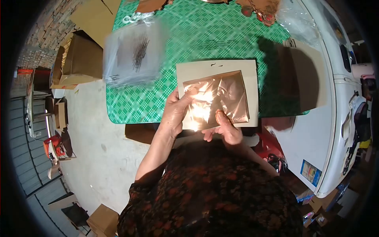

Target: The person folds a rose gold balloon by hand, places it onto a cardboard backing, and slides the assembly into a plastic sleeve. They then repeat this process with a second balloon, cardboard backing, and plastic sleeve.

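Note:
In the head view my left hand point(174, 112) grips the left edge of a shiny copper-coloured foil packet point(233, 93) and the beige card point(216, 68) behind it. Its thumb lies on the foil, and its other fingers are hidden underneath. My right hand point(229, 130) pinches the lower edge of both, thumb on top and some fingers showing below. The packet lies slightly tilted on the card, which has a small dark-edged cutout near its top. Strong glare covers the left part of the foil.
A blurred stack of clear plastic bags point(134, 53) lies left on the green checked tablecloth point(197, 31). Copper-coloured cut-out pieces point(258, 10) sit at the far edge. Beige card sheets point(306, 77) rest at the right, beside a white appliance point(343, 110). Cardboard boxes point(81, 61) stand left.

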Available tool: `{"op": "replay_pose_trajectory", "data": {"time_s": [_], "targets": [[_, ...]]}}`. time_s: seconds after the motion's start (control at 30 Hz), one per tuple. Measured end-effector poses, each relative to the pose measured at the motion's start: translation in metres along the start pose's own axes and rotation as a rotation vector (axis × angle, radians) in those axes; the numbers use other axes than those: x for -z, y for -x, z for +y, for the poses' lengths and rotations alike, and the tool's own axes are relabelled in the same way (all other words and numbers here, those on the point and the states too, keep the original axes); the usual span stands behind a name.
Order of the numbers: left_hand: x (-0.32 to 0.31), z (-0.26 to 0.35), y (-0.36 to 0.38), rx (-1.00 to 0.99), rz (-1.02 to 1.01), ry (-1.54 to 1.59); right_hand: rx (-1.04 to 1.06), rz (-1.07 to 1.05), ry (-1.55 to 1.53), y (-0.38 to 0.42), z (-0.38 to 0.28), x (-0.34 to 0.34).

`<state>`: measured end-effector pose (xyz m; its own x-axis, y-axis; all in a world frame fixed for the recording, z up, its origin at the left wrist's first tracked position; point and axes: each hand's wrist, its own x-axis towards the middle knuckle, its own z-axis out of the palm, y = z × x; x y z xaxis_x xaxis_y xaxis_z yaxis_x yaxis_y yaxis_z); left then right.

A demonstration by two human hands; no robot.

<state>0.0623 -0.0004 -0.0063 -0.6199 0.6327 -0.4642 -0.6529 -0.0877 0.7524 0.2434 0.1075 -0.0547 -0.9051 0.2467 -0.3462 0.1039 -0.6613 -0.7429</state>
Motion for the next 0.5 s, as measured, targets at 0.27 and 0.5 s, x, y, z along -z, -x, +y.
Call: {"op": "replay_pose_trajectory", "data": {"time_s": [0.27,0.5], "targets": [[0.019,-0.009,0.025,0.079,-0.007,0.050,-0.059,-0.038,0.621,0.063,0.047,0.102],[0.030,-0.031,0.053,0.191,0.000,-0.033,-0.031,0.379,0.178,0.085,-0.057,0.043]]}}
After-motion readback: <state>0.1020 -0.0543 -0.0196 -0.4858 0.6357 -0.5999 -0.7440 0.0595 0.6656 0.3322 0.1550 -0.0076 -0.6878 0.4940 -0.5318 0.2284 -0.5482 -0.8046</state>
